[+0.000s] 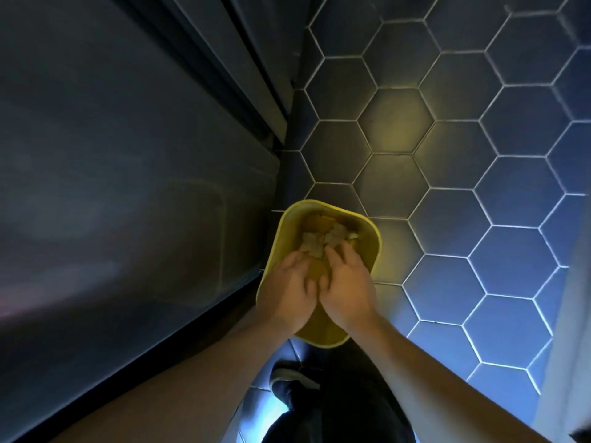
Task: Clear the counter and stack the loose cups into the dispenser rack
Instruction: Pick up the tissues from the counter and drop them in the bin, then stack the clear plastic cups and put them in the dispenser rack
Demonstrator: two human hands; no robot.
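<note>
both hands, left hand (289, 290) and right hand (347, 287), reach open-fingered into the yellow bin (372, 241) directly below; crumpled scraps (323, 241) lie just beyond the fingertips.

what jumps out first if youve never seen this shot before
The yellow bin on the floor at lower centre stands out, bright against the dark hexagon floor tiles that fill the right side. Both hands reach into it, the left hand beside the right hand, above crumpled pale scraps. A dark cabinet front fills the left.
</note>
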